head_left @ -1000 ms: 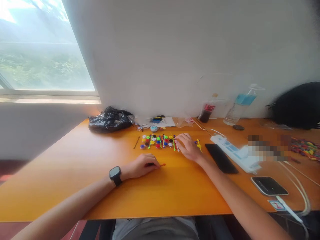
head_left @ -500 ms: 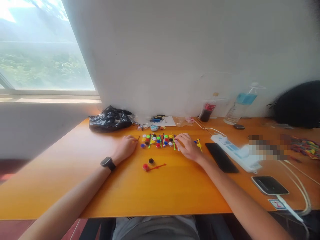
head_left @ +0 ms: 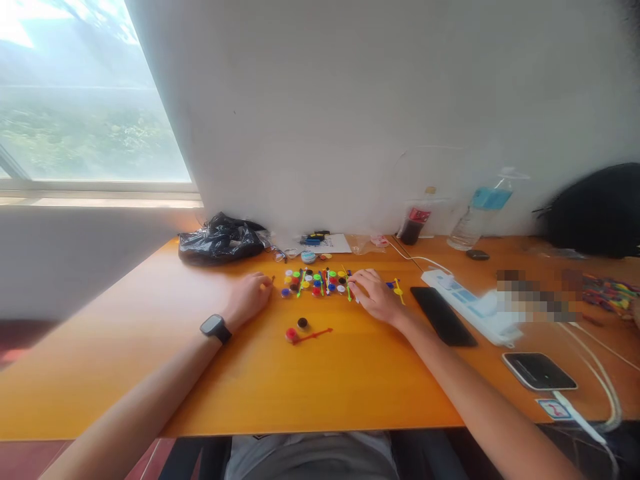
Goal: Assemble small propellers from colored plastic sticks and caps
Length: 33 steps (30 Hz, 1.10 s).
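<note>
My left hand [head_left: 249,295], with a black watch [head_left: 214,327] on its wrist, rests on the table left of a row of small parts. Its fingers are closed on a thin reddish arrow piece [head_left: 273,281], mostly hidden by the fingertips. The row holds several round colored caps [head_left: 317,279] with thin arrow pieces [head_left: 301,283] among them. At the row's right end lies my right hand [head_left: 376,297], fingers stretched and apart, their tips beside a green arrow [head_left: 349,291]. Nearer me are a red cap [head_left: 291,335], a black cap [head_left: 303,323] and a red arrow [head_left: 315,335].
Right of my right arm lie a black phone [head_left: 443,316], a white power strip [head_left: 463,303] and a cabled device [head_left: 540,371]. A black plastic bag [head_left: 220,241], a dark drink bottle [head_left: 414,225] and a water bottle [head_left: 465,229] stand along the wall.
My left hand has drawn slightly left, the reddish arrow piece moving with it. My right hand has barely moved, and the caps lie as before.
</note>
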{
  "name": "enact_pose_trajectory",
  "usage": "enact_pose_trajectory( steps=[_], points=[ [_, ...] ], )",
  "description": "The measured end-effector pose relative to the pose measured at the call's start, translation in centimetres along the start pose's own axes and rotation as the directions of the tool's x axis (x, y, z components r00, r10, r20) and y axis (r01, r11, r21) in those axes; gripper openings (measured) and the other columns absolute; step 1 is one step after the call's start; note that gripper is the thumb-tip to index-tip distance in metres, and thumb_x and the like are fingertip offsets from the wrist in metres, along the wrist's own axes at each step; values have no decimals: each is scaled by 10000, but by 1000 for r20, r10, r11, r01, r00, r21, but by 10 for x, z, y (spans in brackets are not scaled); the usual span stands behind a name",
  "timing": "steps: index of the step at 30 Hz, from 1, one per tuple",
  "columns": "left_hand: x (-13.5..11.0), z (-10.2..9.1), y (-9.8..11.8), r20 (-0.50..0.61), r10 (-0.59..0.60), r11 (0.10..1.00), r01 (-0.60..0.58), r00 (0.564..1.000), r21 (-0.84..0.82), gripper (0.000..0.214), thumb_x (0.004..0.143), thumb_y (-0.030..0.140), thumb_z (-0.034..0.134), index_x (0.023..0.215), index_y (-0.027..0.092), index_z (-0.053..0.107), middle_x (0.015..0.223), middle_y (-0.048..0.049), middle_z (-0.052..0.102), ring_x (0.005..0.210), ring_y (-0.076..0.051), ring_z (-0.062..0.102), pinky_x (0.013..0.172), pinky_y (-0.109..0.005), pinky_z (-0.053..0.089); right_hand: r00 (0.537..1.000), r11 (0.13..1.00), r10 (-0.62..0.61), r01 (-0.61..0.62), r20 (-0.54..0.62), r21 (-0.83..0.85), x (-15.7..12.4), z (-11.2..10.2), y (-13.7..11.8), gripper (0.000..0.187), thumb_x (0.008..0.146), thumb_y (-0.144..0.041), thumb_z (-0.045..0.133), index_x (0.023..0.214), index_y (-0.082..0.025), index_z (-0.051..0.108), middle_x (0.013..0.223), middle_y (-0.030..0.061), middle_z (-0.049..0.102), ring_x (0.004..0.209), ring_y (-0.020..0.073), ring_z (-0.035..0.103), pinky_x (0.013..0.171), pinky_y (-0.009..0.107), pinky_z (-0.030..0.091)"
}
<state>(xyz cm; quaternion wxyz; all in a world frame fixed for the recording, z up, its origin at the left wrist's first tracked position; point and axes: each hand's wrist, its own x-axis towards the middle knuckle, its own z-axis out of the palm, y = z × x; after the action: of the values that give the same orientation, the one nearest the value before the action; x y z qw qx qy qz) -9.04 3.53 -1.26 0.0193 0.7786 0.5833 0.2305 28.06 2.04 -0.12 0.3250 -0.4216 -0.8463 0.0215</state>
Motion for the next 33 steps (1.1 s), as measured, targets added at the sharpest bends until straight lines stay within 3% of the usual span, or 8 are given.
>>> enact_pose_trajectory(
  steps=[7,11,13,19,25,28,30,33],
  points=[
    [1,0,-9,-106,-69,998,69,992,-4,232,992,313,519,943,222,727,987,-52,748,855,-226,666,706,-321,459,1000,1000,-3,3,1,6,0,-1,-1,266,1084,-361,469,1043,-219,691,1052,95,713,1037,268,601,944,435,467],
    [-3,-7,0,-169,170,954,-205,971,-218,256,1029,395,531,1012,234,729,1036,-58,758,946,-225,661,850,-344,513,1000,1000,-7,7,0,3,0,-1,-1,269,1084,-353,467,1031,-215,692,1041,95,711,1036,266,600,944,434,466],
    [-7,-7,13,-140,335,872,-363,932,-328,255,1035,409,546,1048,243,739,1059,-64,761,988,-228,658,907,-367,523,1000,1000,-9,9,1,4,1,-2,-3,268,1084,-346,467,1028,-216,695,1036,95,710,1038,267,601,946,436,466],
    [-20,5,55,65,604,700,-489,794,-520,332,1076,376,474,1020,237,770,1012,-81,773,953,-208,701,912,-345,541,999,996,-24,21,30,91,0,-1,-24,207,1063,-315,512,1056,-225,699,1051,94,715,1038,262,617,944,437,491],
    [-25,0,58,93,501,754,-382,860,-535,363,1077,439,453,1121,221,741,1050,-91,765,940,-210,688,858,-328,541,967,945,-173,109,189,310,-6,13,-61,281,979,-335,675,1244,-242,660,1210,87,703,1147,257,630,1038,417,494],
    [-28,-8,59,111,585,713,-444,803,-543,335,985,501,618,1110,214,739,1022,-96,750,930,-224,681,857,-335,541,920,918,-263,146,291,368,-9,20,-73,402,908,-394,775,1262,-237,667,1235,91,700,1146,263,636,1031,403,500],
    [-29,-11,61,122,650,676,-497,750,-543,356,913,528,709,1070,212,752,996,-104,740,923,-234,685,864,-342,545,900,917,-286,156,330,368,-9,22,-76,317,919,-375,766,1197,-235,702,1209,90,708,1130,261,643,1024,399,499],
    [-29,-9,63,116,668,661,-515,735,-545,322,916,506,712,1053,221,769,1004,-114,738,938,-237,693,883,-346,550,897,920,-272,136,348,368,-8,25,-72,117,993,-272,655,1069,-232,734,1126,83,720,1068,238,656,972,374,513]
  ],
)
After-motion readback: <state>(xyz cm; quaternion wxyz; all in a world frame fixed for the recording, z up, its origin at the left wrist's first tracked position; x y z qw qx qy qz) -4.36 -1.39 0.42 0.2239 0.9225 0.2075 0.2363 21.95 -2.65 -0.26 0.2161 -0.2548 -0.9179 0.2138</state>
